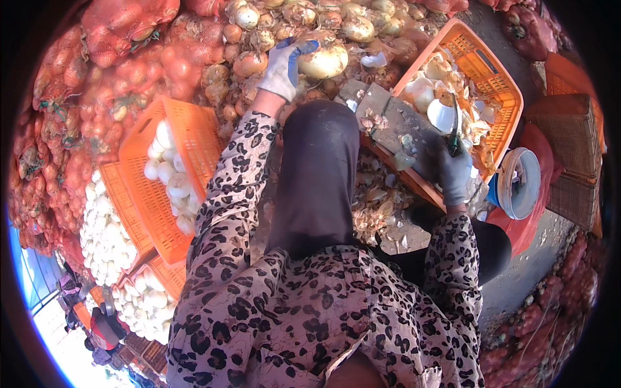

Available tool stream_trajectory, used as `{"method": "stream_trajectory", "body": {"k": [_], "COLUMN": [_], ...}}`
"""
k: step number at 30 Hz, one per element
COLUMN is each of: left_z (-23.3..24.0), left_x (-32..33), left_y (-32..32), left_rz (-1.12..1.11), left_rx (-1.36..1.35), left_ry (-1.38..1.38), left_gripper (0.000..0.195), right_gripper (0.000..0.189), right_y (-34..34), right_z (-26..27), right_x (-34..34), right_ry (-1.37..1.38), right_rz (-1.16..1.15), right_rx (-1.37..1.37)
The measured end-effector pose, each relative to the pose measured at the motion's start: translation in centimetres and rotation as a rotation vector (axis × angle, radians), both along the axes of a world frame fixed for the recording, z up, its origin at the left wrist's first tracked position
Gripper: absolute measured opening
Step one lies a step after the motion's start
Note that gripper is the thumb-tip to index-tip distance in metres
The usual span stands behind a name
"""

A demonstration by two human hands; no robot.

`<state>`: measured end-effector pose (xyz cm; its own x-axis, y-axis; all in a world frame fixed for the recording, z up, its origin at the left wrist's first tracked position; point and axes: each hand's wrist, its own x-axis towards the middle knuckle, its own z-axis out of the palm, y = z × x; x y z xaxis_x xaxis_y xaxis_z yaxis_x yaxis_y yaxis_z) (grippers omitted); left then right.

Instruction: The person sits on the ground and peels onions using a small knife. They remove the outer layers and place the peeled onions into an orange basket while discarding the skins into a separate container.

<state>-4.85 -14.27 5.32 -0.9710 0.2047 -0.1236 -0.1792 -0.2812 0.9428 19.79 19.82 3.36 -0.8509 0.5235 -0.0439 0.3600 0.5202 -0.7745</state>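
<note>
My left hand (283, 72), in a white glove with blue-coated fingers, grips a large yellow-skinned onion (324, 62) from its left side, over a heap of unpeeled onions (262, 41). At the right, my right hand (455, 174) wears a greyish glove and is closed around a knife (454, 121) whose thin dark blade points away from me. Beneath that hand a worn wooden board (388, 119) lies across an orange plastic crate (509, 97). Onion skins and white peeled pieces (442, 116) fill the crate beyond the board.
On the left stands an orange crate (131, 145) with peeled white onions (178, 184). Bagged white onions (104, 233) sit beside it. Red mesh sacks of onions (128, 29) are piled behind. A bucket (521, 182) stands at right, near stacked baskets (565, 145). People (104, 325) are far lower left.
</note>
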Motion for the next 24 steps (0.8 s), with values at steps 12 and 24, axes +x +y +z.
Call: {"method": "stream_trajectory", "body": {"k": [12,24], "left_z": [6.9,-0.5], "left_x": [5.8,8.9], "left_y": [12.0,12.6], "left_rz": [-0.474,-0.348], "left_rx": [-0.270,-0.632], "left_ry": [-0.147,0.573], "left_gripper": [0.030,0.115], "right_gripper": [0.030,0.038], "right_y": [-4.0,-5.9], "right_z": [2.1,0.4], "right_x": [0.9,1.0], "right_ry": [0.191,-0.071], "right_rz": [0.160,0.178], "right_rx": [0.162,0.038]}}
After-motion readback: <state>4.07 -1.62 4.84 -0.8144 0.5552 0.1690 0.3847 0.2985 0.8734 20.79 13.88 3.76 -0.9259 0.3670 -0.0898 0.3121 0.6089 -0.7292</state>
